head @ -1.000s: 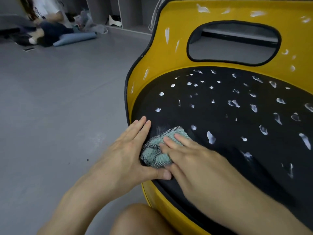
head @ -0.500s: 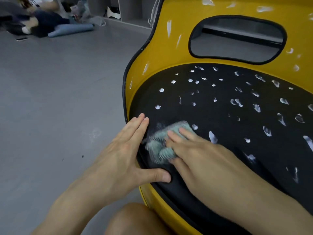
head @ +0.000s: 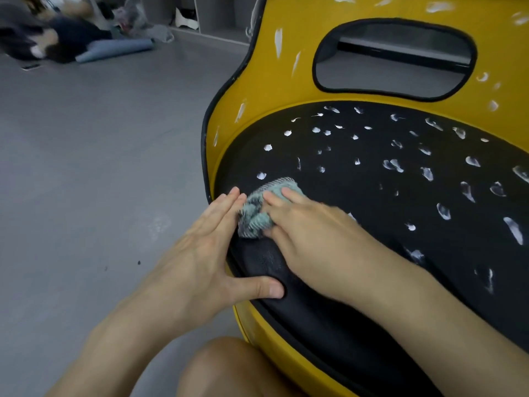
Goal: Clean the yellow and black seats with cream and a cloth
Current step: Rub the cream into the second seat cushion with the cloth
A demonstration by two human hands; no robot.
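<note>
A yellow seat shell [head: 289,90] with a black cushion [head: 372,213] fills the right side, dotted with several white dabs of cream [head: 393,165]. A bunched teal cloth [head: 257,207] lies on the cushion's left edge. My right hand [head: 309,233] presses flat on the cloth with straight fingers. My left hand [head: 206,253] rests open on the seat's left rim, fingertips touching the cloth and thumb lying on the black cushion edge.
Grey floor [head: 100,167] stretches to the left of the seat. A person [head: 48,38] sits on the floor at the far left, beside a rolled blue mat [head: 114,51] and a phone [head: 30,66]. My knee [head: 229,368] is at the bottom.
My right hand has slid the cloth away from me along the cushion's left edge, wiping off the cream dabs there. My left hand has stayed on the rim.
</note>
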